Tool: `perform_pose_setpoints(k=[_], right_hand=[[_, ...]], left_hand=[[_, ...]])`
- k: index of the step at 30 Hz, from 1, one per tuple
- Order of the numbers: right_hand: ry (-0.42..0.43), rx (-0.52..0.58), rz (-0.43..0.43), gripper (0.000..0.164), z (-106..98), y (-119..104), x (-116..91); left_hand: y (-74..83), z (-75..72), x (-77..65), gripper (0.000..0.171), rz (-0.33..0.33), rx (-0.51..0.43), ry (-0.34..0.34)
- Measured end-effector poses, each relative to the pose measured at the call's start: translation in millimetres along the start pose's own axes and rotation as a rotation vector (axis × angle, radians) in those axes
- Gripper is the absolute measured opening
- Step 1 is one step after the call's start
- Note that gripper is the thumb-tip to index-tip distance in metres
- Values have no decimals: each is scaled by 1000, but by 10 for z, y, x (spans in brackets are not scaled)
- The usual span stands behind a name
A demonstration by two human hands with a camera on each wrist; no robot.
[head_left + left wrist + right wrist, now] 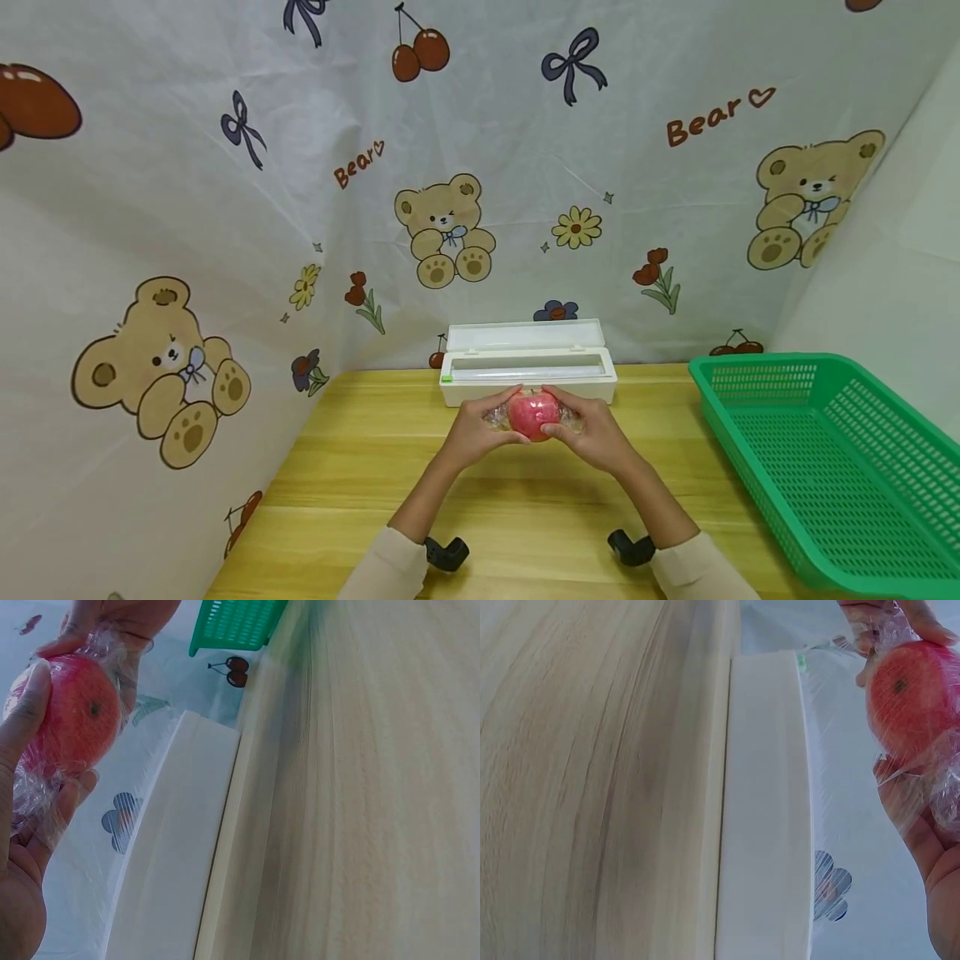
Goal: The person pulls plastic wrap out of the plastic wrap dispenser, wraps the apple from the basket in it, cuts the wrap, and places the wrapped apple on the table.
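A red apple [533, 415] with clear plastic wrap [34, 796] around it is held up between both hands, above the table and in front of the white box. My left hand [480, 427] grips its left side, thumb toward me and fingers behind, with bunched film in the grasp. On the other side my right hand [595, 433] pinches the apple and the gathered film [946, 791] the same way. The wrist views show the film stretched tight over the apple's skin. Behind stands the white cling film box [528, 392], its lid raised and a film roll [525, 373] inside.
At the right of the wooden table [360, 500] sits a green plastic basket [750, 475] with perforated walls. A white cloth [510, 150] printed with bears and flowers hangs behind and to the left. Black devices [447, 554] are worn at both wrists.
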State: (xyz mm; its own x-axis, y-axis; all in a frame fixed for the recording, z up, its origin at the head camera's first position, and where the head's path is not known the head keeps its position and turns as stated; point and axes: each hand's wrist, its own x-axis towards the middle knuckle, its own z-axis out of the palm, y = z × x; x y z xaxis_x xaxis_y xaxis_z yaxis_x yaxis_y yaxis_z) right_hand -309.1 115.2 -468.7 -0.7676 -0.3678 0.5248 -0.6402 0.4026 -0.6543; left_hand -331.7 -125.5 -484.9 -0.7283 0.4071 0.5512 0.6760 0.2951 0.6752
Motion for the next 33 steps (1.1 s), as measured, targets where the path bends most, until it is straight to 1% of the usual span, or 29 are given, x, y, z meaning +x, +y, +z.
perform_pose_setpoints(k=[3, 8, 16, 21, 25, 28, 33], right_hand=[[-1, -4, 5, 57, -6, -9, 8], [0, -16, 4, 55, -19, -29, 8], [-17, -6, 28, 52, -34, -45, 10], [-16, -25, 19, 51, -38, -40, 20], [-15, -33, 9, 48, -43, -40, 21], [-18, -33, 7, 47, -40, -34, 22], [-23, -14, 40, 46, -32, -26, 19]], left_hand=[[15, 0, 0, 79, -7, 12, -2], [-5, -2, -4, 78, -11, 16, -8], [6, -14, -16, 74, -19, -20, -9], [29, -20, -11, 73, 0, 14, -10], [73, -30, -5, 73, 0, 44, -12], [93, -34, -2, 72, -14, 52, -17], [82, -25, -7, 71, -41, 46, -38]])
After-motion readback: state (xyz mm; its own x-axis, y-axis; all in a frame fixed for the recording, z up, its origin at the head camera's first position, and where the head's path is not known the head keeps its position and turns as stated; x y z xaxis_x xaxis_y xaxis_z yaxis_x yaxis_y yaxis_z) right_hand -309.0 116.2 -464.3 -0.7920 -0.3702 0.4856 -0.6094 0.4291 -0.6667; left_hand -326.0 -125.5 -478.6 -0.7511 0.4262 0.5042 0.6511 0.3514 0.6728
